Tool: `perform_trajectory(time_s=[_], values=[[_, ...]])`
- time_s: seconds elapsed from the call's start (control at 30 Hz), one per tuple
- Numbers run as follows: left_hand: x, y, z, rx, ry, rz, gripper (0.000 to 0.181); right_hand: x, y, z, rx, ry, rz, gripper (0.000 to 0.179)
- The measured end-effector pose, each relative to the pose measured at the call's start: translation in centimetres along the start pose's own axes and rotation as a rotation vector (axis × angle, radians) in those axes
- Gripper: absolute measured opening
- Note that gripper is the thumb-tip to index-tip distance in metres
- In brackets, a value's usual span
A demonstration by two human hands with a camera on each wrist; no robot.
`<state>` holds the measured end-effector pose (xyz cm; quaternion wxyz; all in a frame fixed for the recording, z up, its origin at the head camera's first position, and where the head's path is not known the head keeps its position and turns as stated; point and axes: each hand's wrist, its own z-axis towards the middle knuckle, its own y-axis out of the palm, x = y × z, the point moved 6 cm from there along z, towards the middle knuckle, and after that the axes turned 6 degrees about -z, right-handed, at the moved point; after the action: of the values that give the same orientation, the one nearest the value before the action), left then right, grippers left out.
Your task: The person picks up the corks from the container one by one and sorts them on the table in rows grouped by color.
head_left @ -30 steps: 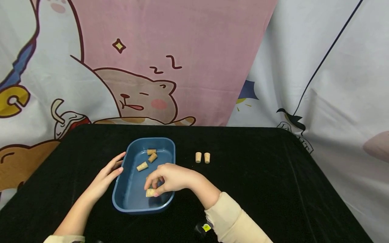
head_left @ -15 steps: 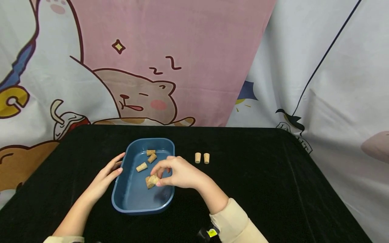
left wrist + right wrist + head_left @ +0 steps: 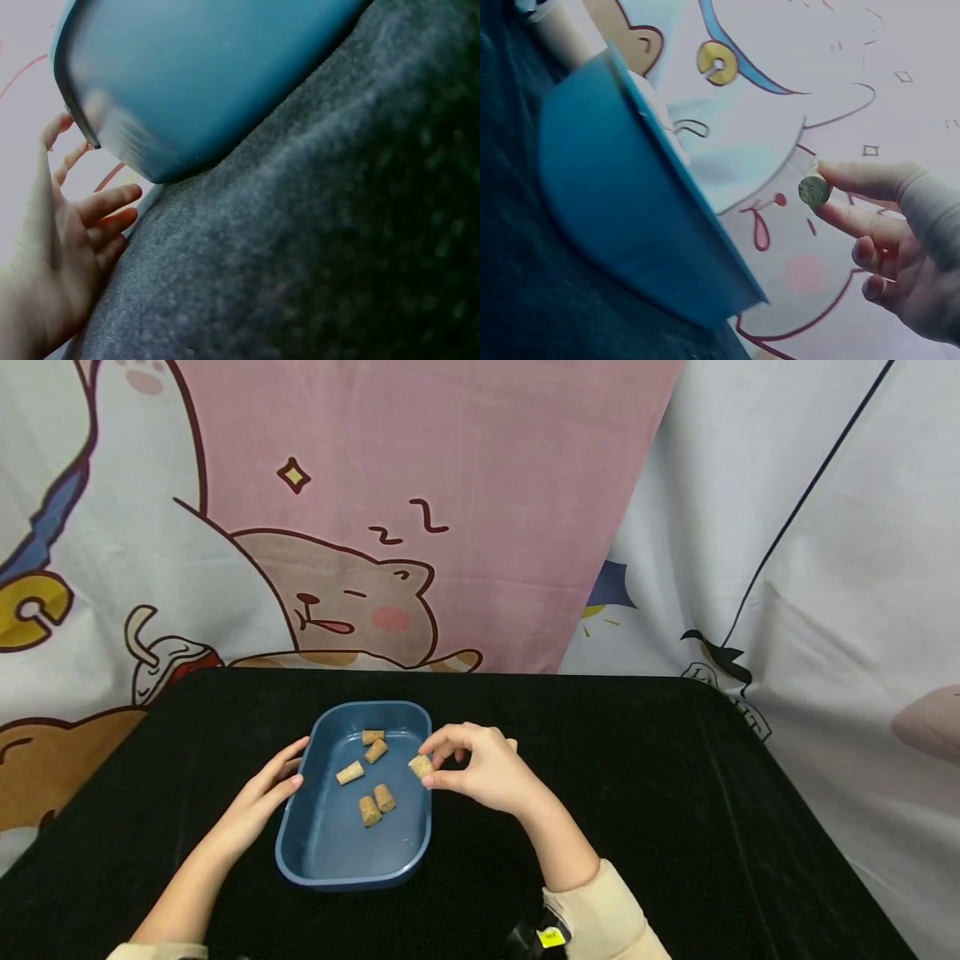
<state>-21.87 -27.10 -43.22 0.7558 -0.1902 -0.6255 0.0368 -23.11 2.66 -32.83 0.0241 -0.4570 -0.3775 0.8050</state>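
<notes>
My right hand (image 3: 483,768) pinches a cork stopper (image 3: 421,766) between thumb and fingertips, over the right rim of the blue plastic basin (image 3: 352,860). In the right wrist view the cork's round end (image 3: 814,190) faces the camera, held higher than the basin's rim. Inside the basin several other corks lie on their sides, among them a pair (image 3: 377,804) near the middle. My left hand (image 3: 258,802) rests its fingertips against the basin's left rim. In the left wrist view its fingers (image 3: 109,202) are loosely extended beside the basin wall.
Behind my right hand a cork (image 3: 512,744) peeks out, standing on the black cloth (image 3: 637,793); the hand hides what is beside it. A cartoon-printed curtain (image 3: 495,485) hangs behind the table's far edge.
My right hand has carried its cork from low inside the basin up and rightward to the right rim. Two corks under it have come into view. My left hand has stayed put.
</notes>
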Motion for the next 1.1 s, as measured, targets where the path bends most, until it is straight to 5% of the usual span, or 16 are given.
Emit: perform_trajectory(time_s=[0.6,1.1], values=[[0.1,0.0,0.0,0.000,0.008,0.019,0.053,4.7,-6.7,-2.2,0.232,0.226,0.059,0.024],[0.1,0.0,0.0,-0.001,-0.004,0.017,0.054,11.0,-9.0,-4.4,0.310,0.392,0.099,0.027]])
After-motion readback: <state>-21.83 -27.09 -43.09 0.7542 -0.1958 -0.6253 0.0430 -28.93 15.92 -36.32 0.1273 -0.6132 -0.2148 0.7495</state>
